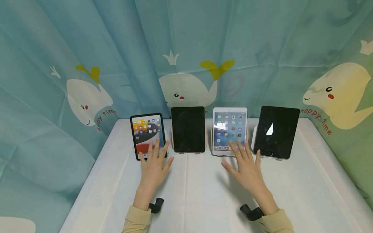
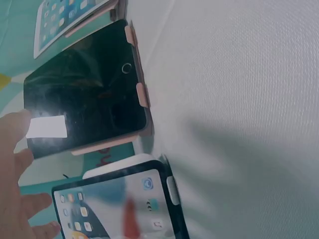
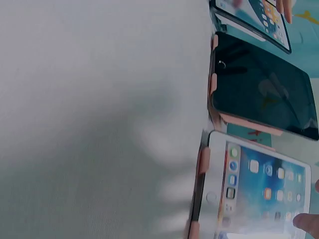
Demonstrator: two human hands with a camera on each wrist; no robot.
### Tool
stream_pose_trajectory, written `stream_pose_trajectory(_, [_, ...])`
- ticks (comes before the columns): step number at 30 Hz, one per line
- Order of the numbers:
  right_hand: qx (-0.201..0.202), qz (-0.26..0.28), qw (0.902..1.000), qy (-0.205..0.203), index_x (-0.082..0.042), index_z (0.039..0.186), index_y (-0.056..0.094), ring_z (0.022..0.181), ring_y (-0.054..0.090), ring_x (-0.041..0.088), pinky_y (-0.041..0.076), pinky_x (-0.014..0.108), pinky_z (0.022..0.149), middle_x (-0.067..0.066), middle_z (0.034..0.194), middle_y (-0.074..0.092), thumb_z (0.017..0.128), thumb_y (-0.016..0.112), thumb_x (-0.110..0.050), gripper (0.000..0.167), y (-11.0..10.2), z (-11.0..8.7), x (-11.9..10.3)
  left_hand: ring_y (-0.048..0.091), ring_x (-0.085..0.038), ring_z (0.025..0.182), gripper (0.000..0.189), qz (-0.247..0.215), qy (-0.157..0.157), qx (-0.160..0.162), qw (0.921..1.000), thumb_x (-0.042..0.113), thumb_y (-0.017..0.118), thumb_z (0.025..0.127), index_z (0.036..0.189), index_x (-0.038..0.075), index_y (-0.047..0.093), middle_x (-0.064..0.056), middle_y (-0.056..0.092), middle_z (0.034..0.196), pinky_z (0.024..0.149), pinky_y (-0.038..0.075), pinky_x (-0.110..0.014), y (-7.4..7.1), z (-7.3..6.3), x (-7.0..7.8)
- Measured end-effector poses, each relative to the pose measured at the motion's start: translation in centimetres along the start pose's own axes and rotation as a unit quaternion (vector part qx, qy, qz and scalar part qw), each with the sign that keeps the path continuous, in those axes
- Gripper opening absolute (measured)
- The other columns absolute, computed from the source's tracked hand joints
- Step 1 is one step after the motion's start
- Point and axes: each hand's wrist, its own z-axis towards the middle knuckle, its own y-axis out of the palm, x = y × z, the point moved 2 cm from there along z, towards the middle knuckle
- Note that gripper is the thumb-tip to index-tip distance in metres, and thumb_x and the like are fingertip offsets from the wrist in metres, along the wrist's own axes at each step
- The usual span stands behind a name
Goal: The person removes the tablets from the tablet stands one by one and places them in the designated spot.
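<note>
Four tablets would be several, so: several tablets lean on stands in a row. My left hand, fingers spread and straight, is in front of the lit black-framed tablet at the far left. My right hand, likewise spread, is before the lit white tablet; its little finger overlaps the lower corner of the dark tablet at the right end. Between the lit ones stands another dark tablet, its home button showing in the left wrist view. Neither hand holds anything. Whether the fingertips touch the screens I cannot tell.
A white cloth covers the table. Behind the row hangs a blue-green curtain with whale prints. Pinkish stand lips hold the dark tablet's lower edge. A black wrist mount sits at the left wrist, another at the right.
</note>
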Motion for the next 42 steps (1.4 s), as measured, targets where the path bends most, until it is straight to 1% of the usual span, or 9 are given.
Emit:
stream_pose_trajectory(5, [-0.002,0.005,0.9999,-0.010,-0.025,0.153,0.024,0.147,0.015,0.040,0.002,0.070,0.112,0.016,0.158,0.026,0.087,0.058,-0.058,0.081,0.2,0.4,-0.6,0.010,-0.039,0.148,0.065,-0.013,-0.008,0.002,0.9999,0.043,0.053,0.095,0.152,0.031,0.024,-0.010,0.016,0.162,0.108,0.009,-0.075,-0.2,0.3,-0.3])
stream_pose_trajectory(7, [-0.003,0.010,0.9998,-0.017,-0.025,0.153,0.024,0.147,0.016,0.041,0.002,0.070,0.112,0.016,0.158,0.026,0.087,0.058,-0.057,0.081,0.3,0.6,-0.9,0.010,-0.038,0.148,0.065,-0.018,-0.011,0.002,0.9998,0.043,0.052,0.096,0.153,0.031,0.024,-0.010,0.016,0.162,0.108,0.009,-0.075,-0.2,0.4,-0.4])
stream_pose_trajectory(16, [0.000,0.034,0.9990,-0.027,-0.025,0.153,0.025,0.147,0.016,0.040,-0.001,0.064,0.116,0.012,0.160,0.024,0.088,0.059,-0.055,0.080,0.8,1.9,-2.0,0.007,-0.037,0.149,0.063,-0.035,-0.030,-0.006,0.9989,0.044,0.047,0.098,0.154,0.028,0.021,-0.010,0.011,0.163,0.109,0.009,-0.074,-0.3,1.1,-1.1])
stream_pose_trajectory(21, [0.009,0.048,0.9982,-0.036,-0.025,0.152,0.026,0.147,0.017,0.040,0.005,0.067,0.114,0.013,0.159,0.026,0.087,0.062,-0.051,0.079,0.7,2.7,-2.5,0.008,-0.037,0.149,0.063,-0.040,-0.031,0.008,0.9987,0.045,0.047,0.098,0.153,0.026,0.023,-0.011,0.012,0.162,0.108,0.012,-0.074,-0.4,1.4,-1.3])
stream_pose_trajectory(26, [0.014,0.063,0.9968,-0.047,-0.021,0.151,0.029,0.147,0.020,0.038,0.009,0.068,0.113,0.013,0.158,0.029,0.087,0.063,-0.049,0.077,0.8,3.6,-3.3,0.011,-0.039,0.148,0.062,-0.044,-0.028,0.026,0.9983,0.041,0.049,0.098,0.153,0.024,0.026,-0.014,0.016,0.161,0.107,0.014,-0.075,-0.6,1.9,-1.6])
stream_pose_trajectory(32, [0.027,0.083,0.9937,-0.069,-0.020,0.150,0.032,0.145,0.026,0.036,0.013,0.065,0.114,0.012,0.156,0.033,0.089,0.062,-0.047,0.074,1.0,4.5,-4.2,0.012,-0.039,0.148,0.059,-0.055,-0.028,0.040,0.9973,0.038,0.048,0.099,0.152,0.023,0.027,-0.013,0.020,0.160,0.109,0.014,-0.072,-0.9,2.4,-2.1])
stream_pose_trajectory(37, [0.042,0.103,0.9896,-0.091,-0.013,0.148,0.037,0.143,0.031,0.036,0.016,0.062,0.115,0.013,0.152,0.039,0.088,0.064,-0.043,0.072,1.5,5.2,-5.0,0.014,-0.039,0.148,0.058,-0.062,-0.029,0.053,0.9963,0.036,0.047,0.099,0.152,0.022,0.028,-0.013,0.020,0.160,0.111,0.014,-0.069,-1.2,2.8,-2.7])
stream_pose_trajectory(39, [0.039,0.119,0.9877,-0.093,-0.012,0.147,0.037,0.143,0.032,0.034,0.017,0.061,0.115,0.012,0.152,0.039,0.088,0.064,-0.042,0.071,1.7,5.5,-5.3,0.015,-0.039,0.147,0.058,-0.065,-0.032,0.059,0.9956,0.036,0.048,0.099,0.152,0.020,0.028,-0.014,0.021,0.160,0.111,0.015,-0.069,-1.3,2.9,-2.9])
stream_pose_trajectory(42, [0.027,0.145,0.9850,-0.089,-0.014,0.147,0.037,0.144,0.031,0.031,0.019,0.059,0.116,0.010,0.152,0.039,0.089,0.064,-0.040,0.069,2.1,5.7,-5.6,0.017,-0.039,0.147,0.058,-0.074,-0.038,0.072,0.9939,0.034,0.049,0.099,0.151,0.017,0.030,-0.015,0.023,0.159,0.110,0.016,-0.069,-1.4,3.1,-3.4])
